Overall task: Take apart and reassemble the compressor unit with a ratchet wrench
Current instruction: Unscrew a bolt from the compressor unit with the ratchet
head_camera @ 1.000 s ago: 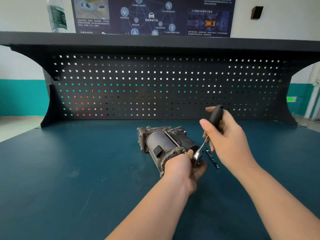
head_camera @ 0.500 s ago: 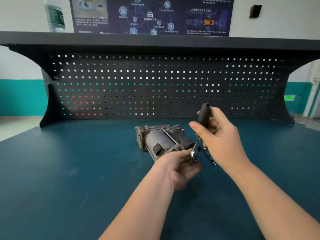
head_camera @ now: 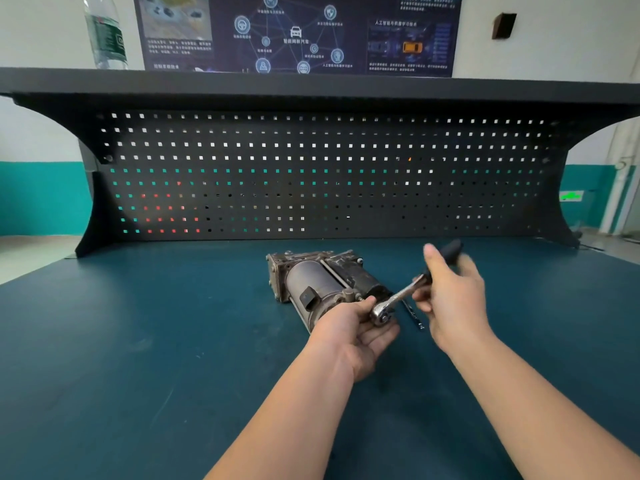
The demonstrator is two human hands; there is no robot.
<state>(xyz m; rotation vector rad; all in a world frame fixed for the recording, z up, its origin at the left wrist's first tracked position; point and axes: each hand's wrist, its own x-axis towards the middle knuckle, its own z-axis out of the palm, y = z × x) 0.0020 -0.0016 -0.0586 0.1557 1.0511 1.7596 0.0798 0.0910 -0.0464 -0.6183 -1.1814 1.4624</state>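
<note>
Teal benchtop (head_camera: pixel 138 341) bears compressor (head_camera: pixel 311 282); pegboard (head_camera: pixel 311 174) behind.

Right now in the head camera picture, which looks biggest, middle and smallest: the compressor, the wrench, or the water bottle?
1. Compressor, biggest.
2. Wrench and water bottle: look alike in length; the bottle is farther away and cut off by the picture's edge, so I can't rank them.

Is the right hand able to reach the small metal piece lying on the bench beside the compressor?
Probably not yet: the small metal piece lies uncovered just below the right hand, but that hand grips the ratchet wrench.
</note>
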